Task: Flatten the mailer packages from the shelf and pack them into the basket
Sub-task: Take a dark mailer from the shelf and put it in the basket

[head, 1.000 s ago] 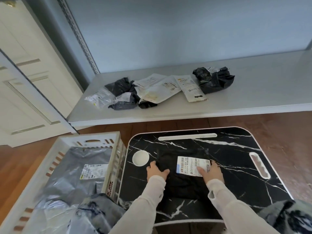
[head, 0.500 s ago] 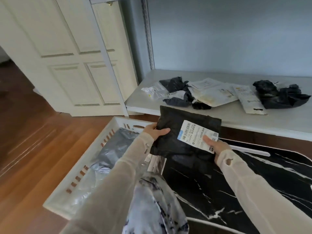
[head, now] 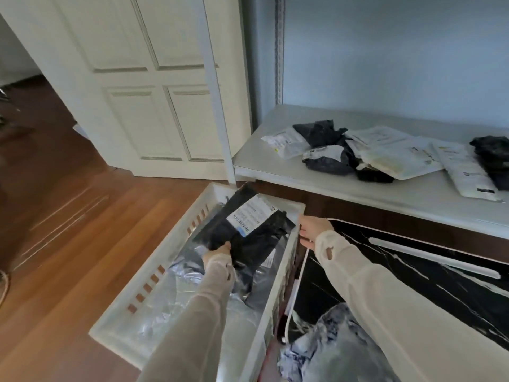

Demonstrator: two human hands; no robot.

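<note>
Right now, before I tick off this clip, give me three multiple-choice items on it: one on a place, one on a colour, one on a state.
1. Where is the black mailer with the white label?
A. on the shelf
B. inside the rim of the basket
C. on the floor

2. What colour is the basket?
A. red
B. white
C. green

3. What is the left hand doing?
A. gripping the black mailer's near edge
B. lying flat on the floor
C. pulling the door

Answers: 1 B, it sits over the grey mailers within the basket's walls. 2 B, its slotted walls are white. 3 A, its fingers are curled on the mailer's edge.
</note>
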